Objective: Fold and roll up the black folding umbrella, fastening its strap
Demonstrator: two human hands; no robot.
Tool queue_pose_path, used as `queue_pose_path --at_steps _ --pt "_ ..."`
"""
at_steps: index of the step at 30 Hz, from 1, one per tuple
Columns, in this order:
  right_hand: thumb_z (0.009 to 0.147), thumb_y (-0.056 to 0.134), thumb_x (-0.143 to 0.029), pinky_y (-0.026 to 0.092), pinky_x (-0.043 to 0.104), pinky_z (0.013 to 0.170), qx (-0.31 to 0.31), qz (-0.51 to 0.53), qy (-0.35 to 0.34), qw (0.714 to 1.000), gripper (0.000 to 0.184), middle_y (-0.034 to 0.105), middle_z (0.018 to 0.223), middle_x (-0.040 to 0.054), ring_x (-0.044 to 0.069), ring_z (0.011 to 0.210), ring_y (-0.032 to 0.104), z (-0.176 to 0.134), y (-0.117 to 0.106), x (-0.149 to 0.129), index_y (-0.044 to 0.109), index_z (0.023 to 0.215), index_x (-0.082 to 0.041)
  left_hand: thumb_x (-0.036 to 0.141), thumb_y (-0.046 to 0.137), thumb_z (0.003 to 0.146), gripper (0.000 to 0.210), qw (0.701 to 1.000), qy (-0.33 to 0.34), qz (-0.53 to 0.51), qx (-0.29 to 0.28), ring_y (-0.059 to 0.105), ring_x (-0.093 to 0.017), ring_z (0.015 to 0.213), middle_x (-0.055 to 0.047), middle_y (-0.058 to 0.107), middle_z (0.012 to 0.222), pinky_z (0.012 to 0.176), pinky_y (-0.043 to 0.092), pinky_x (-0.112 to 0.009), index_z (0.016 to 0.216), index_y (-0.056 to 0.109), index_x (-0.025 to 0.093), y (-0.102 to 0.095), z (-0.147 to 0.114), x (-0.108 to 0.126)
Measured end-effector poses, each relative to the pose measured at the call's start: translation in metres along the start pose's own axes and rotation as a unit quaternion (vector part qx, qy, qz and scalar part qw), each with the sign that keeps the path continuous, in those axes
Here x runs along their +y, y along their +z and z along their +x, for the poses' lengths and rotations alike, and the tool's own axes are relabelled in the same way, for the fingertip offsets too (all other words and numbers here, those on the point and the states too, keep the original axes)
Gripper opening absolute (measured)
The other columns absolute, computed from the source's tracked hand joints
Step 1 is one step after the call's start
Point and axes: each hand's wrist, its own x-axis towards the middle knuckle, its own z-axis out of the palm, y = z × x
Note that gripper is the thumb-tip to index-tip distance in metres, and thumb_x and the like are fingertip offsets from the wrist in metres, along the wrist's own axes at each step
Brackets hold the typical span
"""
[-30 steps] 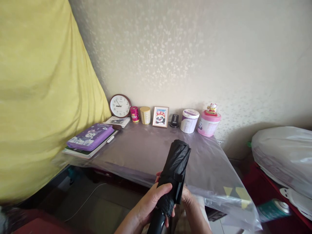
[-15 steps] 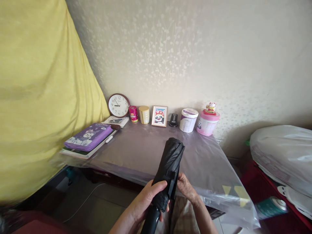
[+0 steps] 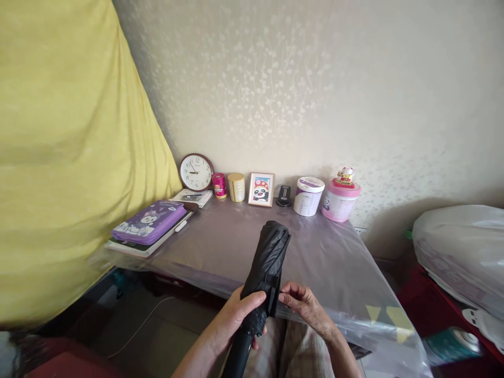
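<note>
A folded black umbrella (image 3: 268,252) is tilted over the table's front edge, its canopy end pointing up and away and its dark handle (image 3: 238,354) toward me. My left hand (image 3: 244,311) wraps round the lower canopy, thumb on top and fingertips showing beneath. At the canopy's right side, my right hand (image 3: 302,305) has thumb and forefinger pinched together. Between them is a small dark bit at the umbrella's edge, possibly its strap; too little of it shows to be sure.
Clear plastic covers the table (image 3: 220,239). A purple case (image 3: 149,223) lies on books at the left. Along the wall stand a clock (image 3: 196,172), tins, a picture frame (image 3: 261,190), a white tub (image 3: 309,197) and a pink tub (image 3: 340,202) bearing a cat figurine.
My right hand has come out from against the canopy to its right edge, its pinch now in plain sight. The umbrella has shifted slightly left; my left hand keeps its hold.
</note>
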Motion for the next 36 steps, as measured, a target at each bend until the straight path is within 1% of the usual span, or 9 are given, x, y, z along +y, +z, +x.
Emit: queue_pose_path --at_steps 6,9,12,17,22,26,32,34,36 --pt "0.073 0.066 -0.042 0.041 0.022 0.053 -0.016 0.022 -0.012 1.000 0.029 0.058 0.060 -0.0019 0.009 0.052 0.050 0.003 -0.003 0.010 0.060 0.067 -0.014 0.056 0.062 0.067 0.052 1.000 -0.001 0.000 -0.013 0.055 -0.011 0.046 0.000 0.056 0.062 0.033 0.042 -0.017 0.095 0.051 0.014 -0.003 0.001 -0.002" --pt "0.074 0.066 -0.042 0.045 0.025 0.057 -0.009 0.058 -0.014 0.998 0.028 0.063 0.064 0.0004 0.011 0.053 0.056 0.003 -0.003 0.011 0.061 0.077 -0.015 0.056 0.061 0.068 0.053 1.000 0.001 0.003 -0.013 0.055 -0.012 0.047 -0.001 0.057 0.063 0.034 0.042 -0.018 0.098 0.051 0.014 -0.004 0.000 -0.002" --pt "0.073 0.068 -0.039 0.046 0.026 0.060 0.013 0.095 -0.027 0.995 0.028 0.065 0.065 0.0005 0.012 0.055 0.059 0.001 -0.003 0.009 0.062 0.088 -0.016 0.055 0.061 0.069 0.057 1.000 -0.001 0.002 -0.009 0.056 -0.012 0.048 -0.001 0.059 0.063 0.034 0.043 -0.018 0.107 0.048 0.014 -0.005 0.000 -0.002" --pt "0.076 0.067 -0.032 0.046 0.025 0.063 0.007 0.154 -0.040 0.987 0.019 0.066 0.067 0.0007 0.011 0.058 0.059 -0.001 -0.004 0.008 0.063 0.086 -0.017 0.052 0.062 0.070 0.062 1.000 -0.004 -0.013 -0.012 0.058 -0.014 0.050 -0.001 0.060 0.068 0.034 0.044 -0.020 0.117 0.041 0.017 -0.009 0.002 -0.006" --pt "0.073 0.070 -0.027 0.046 0.029 0.080 -0.043 0.175 -0.031 0.983 0.023 0.069 0.085 0.0039 0.015 0.077 0.064 -0.007 -0.006 0.004 0.064 0.094 -0.020 0.052 0.063 0.070 0.059 0.999 -0.012 -0.024 -0.024 0.059 -0.014 0.050 -0.001 0.061 0.071 0.034 0.046 -0.021 0.114 0.043 0.019 -0.011 0.004 -0.007" --pt "0.074 0.070 -0.025 0.041 0.032 0.090 -0.074 0.150 -0.055 0.984 0.031 0.068 0.100 0.0052 0.018 0.094 0.062 -0.009 -0.006 0.002 0.062 0.104 -0.023 0.054 0.062 0.069 0.057 0.999 -0.006 -0.035 -0.010 0.057 -0.013 0.048 -0.001 0.060 0.065 0.033 0.043 -0.018 0.111 0.046 0.018 -0.008 0.004 -0.005" --pt "0.077 0.066 -0.033 0.045 0.030 0.080 0.022 0.117 -0.082 0.989 0.016 0.069 0.075 0.0027 0.016 0.075 0.063 0.001 -0.002 0.010 0.066 0.088 -0.021 0.054 0.059 0.072 0.052 0.998 -0.012 -0.054 -0.006 0.055 -0.012 0.046 -0.001 0.059 0.060 0.032 0.041 -0.017 0.105 0.047 0.016 -0.008 0.006 -0.008" --pt "0.075 0.068 -0.033 0.046 0.027 0.075 0.053 0.104 -0.101 0.988 0.016 0.066 0.079 0.0021 0.013 0.070 0.061 0.003 0.000 0.010 0.067 0.086 -0.020 0.054 0.058 0.073 0.050 0.997 -0.020 -0.067 -0.011 0.056 -0.013 0.047 -0.001 0.059 0.061 0.032 0.042 -0.018 0.104 0.046 0.016 -0.011 0.008 -0.011" --pt "0.075 0.068 -0.033 0.047 0.027 0.073 0.069 0.100 -0.117 0.986 0.016 0.063 0.092 0.0026 0.012 0.070 0.059 0.004 0.002 0.010 0.068 0.086 -0.021 0.054 0.056 0.074 0.048 0.996 -0.035 -0.081 -0.018 0.055 -0.012 0.046 -0.001 0.060 0.062 0.033 0.043 -0.019 0.102 0.046 0.016 -0.014 0.011 -0.015"
